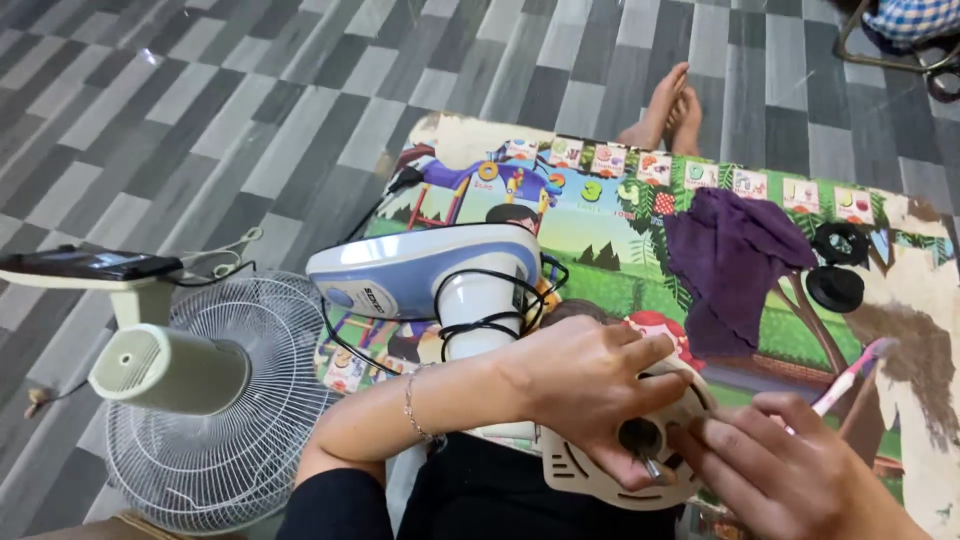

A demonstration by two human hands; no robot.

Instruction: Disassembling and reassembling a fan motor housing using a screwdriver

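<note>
**Head view: small part held on a round plate, loose pieces near the mat edge**

Head view shows the left hand (pixel 590 385) curled over a beige round plate (pixel 610 470) with slots, at about 6 o'clock in the frame, resting on the person's lap. Its fingers are bent and press on the plate near a dark centre hole, where a small metal piece shows. The right hand (pixel 790 470), at about 5 o'clock, is half closed around a pink and white toothbrush (pixel 850 375), and its fingertips touch the plate too.

The plate looks like thin plastic, pale, with curved vent slots at its left rim; it seems light and a little dusty, though this is hard to tell.

A risk, as judged: the metal piece could slip from the fingers and fall onto the dark clothing or the tiled floor, since the plate has no firm support. Two black rings (pixel 838 265) lie at 2 o'clock on the picture mat (pixel 600 260), beside a purple cloth (pixel 730 260); a knock could roll them away. The blower (pixel 430 275) with its cord stands at 10 o'clock of the hands, and the fan (pixel 200 400) at 8 o'clock.
</note>
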